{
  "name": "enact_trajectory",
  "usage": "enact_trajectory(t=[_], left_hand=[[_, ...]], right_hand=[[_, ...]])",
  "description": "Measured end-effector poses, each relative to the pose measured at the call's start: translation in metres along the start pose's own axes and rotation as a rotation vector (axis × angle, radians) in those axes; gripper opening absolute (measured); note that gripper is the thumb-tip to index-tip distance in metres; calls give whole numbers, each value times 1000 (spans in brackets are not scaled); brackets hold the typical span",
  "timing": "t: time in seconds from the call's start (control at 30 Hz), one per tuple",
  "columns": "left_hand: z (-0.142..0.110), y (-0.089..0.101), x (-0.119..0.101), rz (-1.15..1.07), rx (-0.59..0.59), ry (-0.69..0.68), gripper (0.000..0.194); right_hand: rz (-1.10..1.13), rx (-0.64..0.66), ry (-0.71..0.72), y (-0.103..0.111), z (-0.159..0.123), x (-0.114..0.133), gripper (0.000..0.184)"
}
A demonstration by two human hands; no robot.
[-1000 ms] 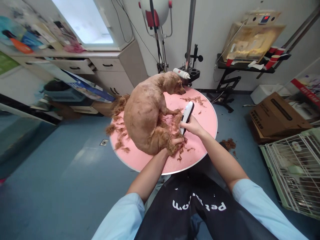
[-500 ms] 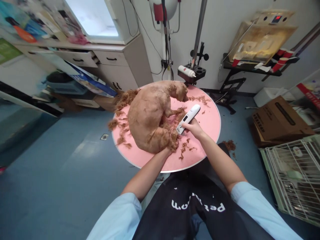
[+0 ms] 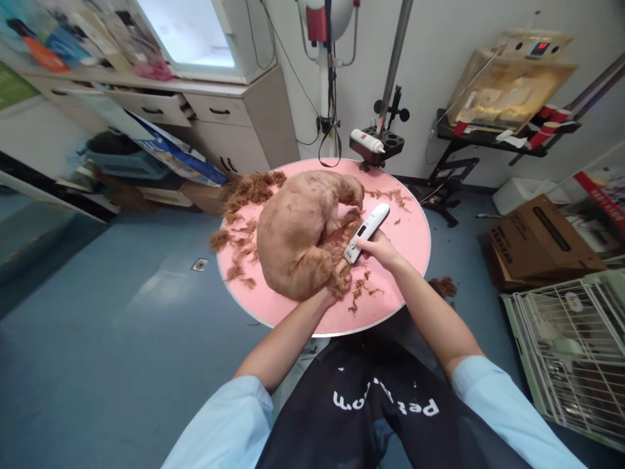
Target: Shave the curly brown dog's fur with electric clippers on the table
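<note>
A curly brown dog (image 3: 297,228), its back clipped short, lies curled on a round pink grooming table (image 3: 283,312). Its head (image 3: 352,190) is bent down at the far right of its body. My left hand (image 3: 342,281) is closed round a hind leg near the paw, partly covered by fur. In my right hand (image 3: 378,249) is a white hair clipper (image 3: 367,232), thumb on top, its blade end against the fur by my left fingers. Loose tufts of fur (image 3: 359,293) lie below the clipper, and a larger heap (image 3: 251,192) sits behind the dog.
At the table's far edge a black tool holder (image 3: 385,144) on a metal post carries a white bottle (image 3: 367,141). A dark strap loop (image 3: 331,159) hangs beside it. Cabinets (image 3: 222,124) stand back left; a cardboard box (image 3: 541,241) and wire cage (image 3: 571,345) are at right.
The dog's head has dipped and tucked inward, and its body has shifted slightly right. My left fingers show more around the leg. The clipper stays almost in place.
</note>
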State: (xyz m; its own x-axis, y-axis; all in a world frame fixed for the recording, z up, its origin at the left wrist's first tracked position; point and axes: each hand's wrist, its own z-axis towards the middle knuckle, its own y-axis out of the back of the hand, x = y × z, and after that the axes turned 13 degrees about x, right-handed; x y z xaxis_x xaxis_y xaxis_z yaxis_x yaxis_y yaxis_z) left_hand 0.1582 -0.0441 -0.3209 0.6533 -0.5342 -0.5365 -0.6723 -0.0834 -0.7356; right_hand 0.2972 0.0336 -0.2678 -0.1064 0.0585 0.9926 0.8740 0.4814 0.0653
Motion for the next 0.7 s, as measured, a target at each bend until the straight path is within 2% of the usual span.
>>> enact_trajectory(t=[0.17, 0.23, 0.33, 0.47, 0.6, 0.7], left_hand=[[-4, -7, -4, -18, 26, 51, 24], [-4, -6, -3, -19, 41, 65, 23], [-2, -2, -1, -27, 56, 78, 27], [0, -2, -1, -28, 62, 119, 27], [0, -4, -2, -24, 56, 131, 24], [-1, -3, -2, -19, 56, 132, 25]], right_hand=[[-112, -83, 30, -4, 7, 5, 17], [-138, -40, 39, -6, 10, 6, 19], [-121, 47, -30, -8, 14, 7, 23], [-154, -48, -24, -5, 16, 6, 19], [-139, 51, -104, -3, 15, 5, 25], [-133, 11, -98, -2, 15, 6, 21]])
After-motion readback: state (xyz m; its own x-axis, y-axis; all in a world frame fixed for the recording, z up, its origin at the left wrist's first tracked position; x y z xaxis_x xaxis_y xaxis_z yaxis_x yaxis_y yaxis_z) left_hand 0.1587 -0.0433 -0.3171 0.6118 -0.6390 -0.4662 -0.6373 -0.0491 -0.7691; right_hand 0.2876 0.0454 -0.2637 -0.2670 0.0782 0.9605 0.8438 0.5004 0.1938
